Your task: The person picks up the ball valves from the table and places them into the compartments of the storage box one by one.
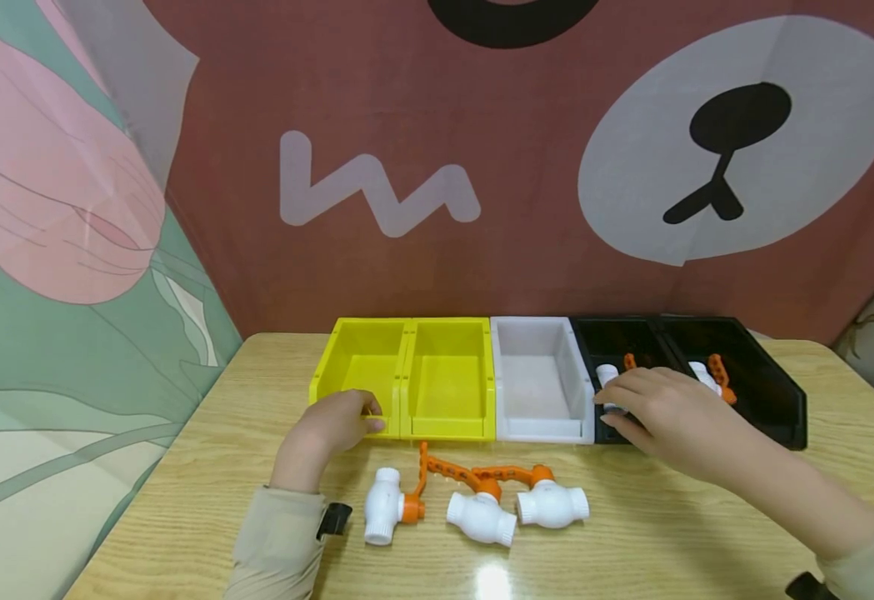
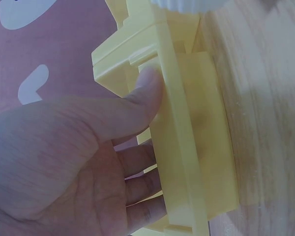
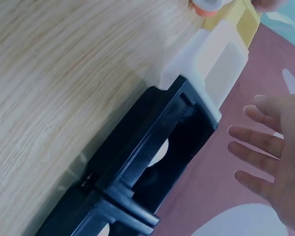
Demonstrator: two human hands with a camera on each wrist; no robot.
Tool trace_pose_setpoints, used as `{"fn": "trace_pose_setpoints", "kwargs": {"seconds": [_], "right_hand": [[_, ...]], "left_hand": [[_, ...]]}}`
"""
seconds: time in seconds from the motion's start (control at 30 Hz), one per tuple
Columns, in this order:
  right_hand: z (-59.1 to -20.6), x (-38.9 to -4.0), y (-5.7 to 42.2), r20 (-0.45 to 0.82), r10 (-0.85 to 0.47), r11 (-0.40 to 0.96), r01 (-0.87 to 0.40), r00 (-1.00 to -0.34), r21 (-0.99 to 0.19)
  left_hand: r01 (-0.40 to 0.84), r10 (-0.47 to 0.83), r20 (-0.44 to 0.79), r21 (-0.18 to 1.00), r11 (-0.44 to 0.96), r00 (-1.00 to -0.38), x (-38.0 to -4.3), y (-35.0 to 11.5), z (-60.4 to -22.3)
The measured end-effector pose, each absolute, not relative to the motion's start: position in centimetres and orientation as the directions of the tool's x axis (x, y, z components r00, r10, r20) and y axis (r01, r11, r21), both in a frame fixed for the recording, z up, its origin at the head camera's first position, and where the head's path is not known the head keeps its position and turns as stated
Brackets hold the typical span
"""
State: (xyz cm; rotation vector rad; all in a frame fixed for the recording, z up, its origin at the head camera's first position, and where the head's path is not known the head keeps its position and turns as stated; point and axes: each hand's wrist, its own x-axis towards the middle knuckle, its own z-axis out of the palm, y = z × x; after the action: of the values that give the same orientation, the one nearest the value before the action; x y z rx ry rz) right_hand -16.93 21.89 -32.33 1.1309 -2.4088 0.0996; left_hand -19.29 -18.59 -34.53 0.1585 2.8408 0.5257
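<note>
In the head view, my left hand grips the front wall of the leftmost yellow bin. The left wrist view shows the thumb on one side of that wall and the other fingers behind it. My right hand hovers over the inner black bin, its fingers spread around nothing in the right wrist view. Partly hidden by this hand, a white ball valve lies in that bin. Three white ball valves with orange handles, a left, a middle and a right one, lie before the bins.
A second yellow bin and a white bin stand between the gripped bin and the black ones. The outer black bin contains another orange-handled valve. Behind the wooden table hangs a printed cloth.
</note>
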Motion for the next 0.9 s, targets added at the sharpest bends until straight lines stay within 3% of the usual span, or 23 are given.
{"fn": "trace_pose_setpoints", "kwargs": {"seconds": [0.4,0.7,0.9], "right_hand": [[-32.2,-15.7,20.5,0.394,-0.790,0.543,-0.834,-0.470,0.094],[-32.9,-15.0,19.6,0.385,-0.838,0.468,-0.873,-0.387,0.140],[-33.2,-14.7,19.1,0.367,-0.855,0.449,-0.877,-0.366,0.170]], "left_hand": [[0.076,0.162,-0.211,0.364,0.928,-0.964,-19.2,-18.7,-34.5],[0.075,0.160,-0.215,0.359,0.930,-0.963,-19.3,-18.7,-34.7],[0.059,0.148,-0.222,0.364,0.930,-0.964,-19.4,-18.6,-34.7]]}}
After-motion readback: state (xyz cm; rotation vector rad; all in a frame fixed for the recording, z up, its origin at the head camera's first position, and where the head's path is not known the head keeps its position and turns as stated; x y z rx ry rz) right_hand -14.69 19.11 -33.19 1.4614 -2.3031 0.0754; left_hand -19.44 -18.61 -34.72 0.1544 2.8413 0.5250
